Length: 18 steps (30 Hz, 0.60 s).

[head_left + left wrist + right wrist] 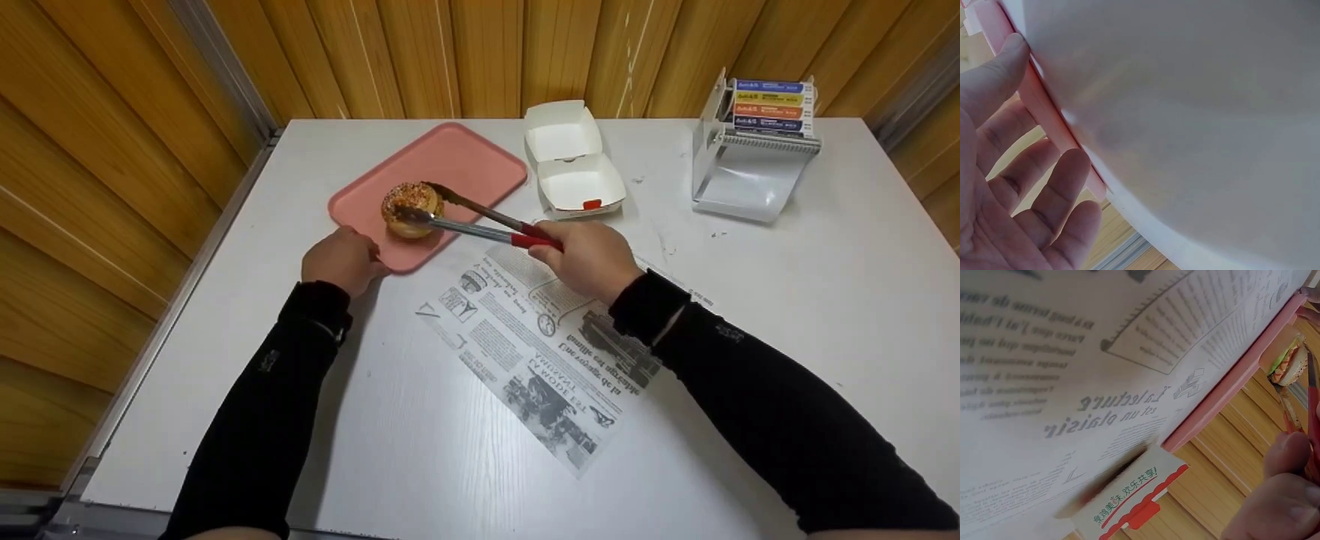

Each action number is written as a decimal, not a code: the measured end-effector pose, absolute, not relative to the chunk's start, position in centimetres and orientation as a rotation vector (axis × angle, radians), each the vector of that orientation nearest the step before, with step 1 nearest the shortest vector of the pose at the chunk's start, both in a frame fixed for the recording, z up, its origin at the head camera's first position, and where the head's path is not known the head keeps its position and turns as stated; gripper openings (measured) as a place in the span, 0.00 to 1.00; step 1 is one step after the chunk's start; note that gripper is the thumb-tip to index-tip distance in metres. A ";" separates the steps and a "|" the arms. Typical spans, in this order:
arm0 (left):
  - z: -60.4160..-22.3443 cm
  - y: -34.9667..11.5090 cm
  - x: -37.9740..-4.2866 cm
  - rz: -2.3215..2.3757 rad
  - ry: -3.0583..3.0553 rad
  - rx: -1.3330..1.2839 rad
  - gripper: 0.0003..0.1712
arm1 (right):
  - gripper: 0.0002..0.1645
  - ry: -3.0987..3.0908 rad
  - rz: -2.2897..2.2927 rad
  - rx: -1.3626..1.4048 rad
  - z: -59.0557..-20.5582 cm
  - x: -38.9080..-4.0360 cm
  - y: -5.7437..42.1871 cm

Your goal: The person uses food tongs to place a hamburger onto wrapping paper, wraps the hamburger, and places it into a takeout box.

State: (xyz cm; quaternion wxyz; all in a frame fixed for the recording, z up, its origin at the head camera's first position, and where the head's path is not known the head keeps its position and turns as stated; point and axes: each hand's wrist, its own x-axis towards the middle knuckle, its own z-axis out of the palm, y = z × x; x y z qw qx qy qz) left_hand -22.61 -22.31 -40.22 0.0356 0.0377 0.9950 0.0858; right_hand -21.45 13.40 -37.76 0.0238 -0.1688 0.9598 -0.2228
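A hamburger [409,206] with a sesame-topped bun stands on the pink tray [461,154]. In the right wrist view, lettuce and a patty show at the burger's [1289,363] side. My right hand [592,255] grips metal tongs [476,230] by their red handles, and the two tips lie against the burger, one on either side. At the tray's near left corner, my left hand [341,259] holds the edge. Up close in the left wrist view, the thumb of this hand [1022,163] presses the tray rim [1050,109], with the other fingers bent around behind it.
Printed wrapping paper [540,352] lies flat in front of the tray, partly under my right forearm. An open white burger box [577,176] sits right of the tray. A dispenser with coloured label rolls [772,105] stands at the back right of the white table [810,315].
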 end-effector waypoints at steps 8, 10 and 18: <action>-40.0 -22.2 -22.5 0.266 3.054 0.076 0.18 | 0.27 2.939 -0.859 -0.434 -36.2 -19.8 17.9; -39.9 -22.1 -22.5 0.269 3.056 0.068 0.18 | 0.27 2.936 -0.883 -0.423 -35.7 -18.9 19.6; -40.2 -20.8 -23.1 0.276 3.063 0.042 0.17 | 0.30 2.983 -0.780 -0.410 -34.5 -14.8 26.9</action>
